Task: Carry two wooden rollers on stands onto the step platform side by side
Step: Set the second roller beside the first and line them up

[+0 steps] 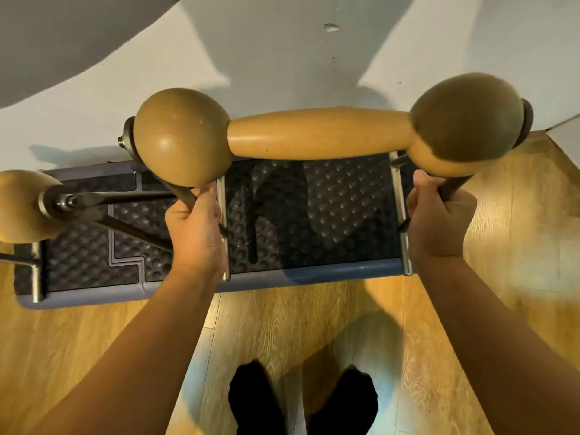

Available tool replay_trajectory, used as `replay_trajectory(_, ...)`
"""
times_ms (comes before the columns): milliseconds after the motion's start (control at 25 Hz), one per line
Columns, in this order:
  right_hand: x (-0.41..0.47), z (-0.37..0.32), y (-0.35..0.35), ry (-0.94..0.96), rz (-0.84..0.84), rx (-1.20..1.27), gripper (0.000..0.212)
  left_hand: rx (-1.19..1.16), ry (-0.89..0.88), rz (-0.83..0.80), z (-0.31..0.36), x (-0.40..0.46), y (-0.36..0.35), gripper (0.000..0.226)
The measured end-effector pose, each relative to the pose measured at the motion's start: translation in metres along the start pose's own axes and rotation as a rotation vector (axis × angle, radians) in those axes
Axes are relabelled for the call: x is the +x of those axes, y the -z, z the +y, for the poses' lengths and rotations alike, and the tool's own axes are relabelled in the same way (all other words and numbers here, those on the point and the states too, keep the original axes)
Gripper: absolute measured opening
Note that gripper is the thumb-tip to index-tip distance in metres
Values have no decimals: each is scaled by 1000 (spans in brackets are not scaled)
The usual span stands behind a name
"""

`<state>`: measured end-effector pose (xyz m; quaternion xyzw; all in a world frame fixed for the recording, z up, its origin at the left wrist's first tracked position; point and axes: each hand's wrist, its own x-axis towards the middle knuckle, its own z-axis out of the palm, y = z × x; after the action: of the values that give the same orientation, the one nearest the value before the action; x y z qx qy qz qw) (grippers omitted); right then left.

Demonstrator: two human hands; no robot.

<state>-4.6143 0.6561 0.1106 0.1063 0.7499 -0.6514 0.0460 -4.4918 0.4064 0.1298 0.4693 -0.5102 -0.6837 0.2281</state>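
While your left hand (194, 227) and right hand (437, 221) each gripped a leg of the second roller (317, 135), its feet reached the step platform (314, 274) front edge, beside the first roller (22, 205).

A big wooden roller (317, 135) with round ball ends sat on its metal stand over the step platform (314, 215). The left hand (194, 227) was closed around one dark leg of the stand, and the right hand (437, 221) was closed around the leg on the other side. A second roller (23, 205) stood on the platform's left end. Two feet in black socks (301, 400) stood on the wooden floor (518, 230).
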Motion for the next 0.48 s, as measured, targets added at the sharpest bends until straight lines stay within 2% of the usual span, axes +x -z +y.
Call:
replay_trajectory(120,2,10,1,-24,31,10,44,21,-28,-21,-10,2,-3,46)
replay_trajectory(280,2,24,4,-12,48,-16,47,17,-28,36,-24,-1,-3,40)
replay_trajectory(480,4,31,3,5,61,-65,47,61,-10,46,-38,1,2,47)
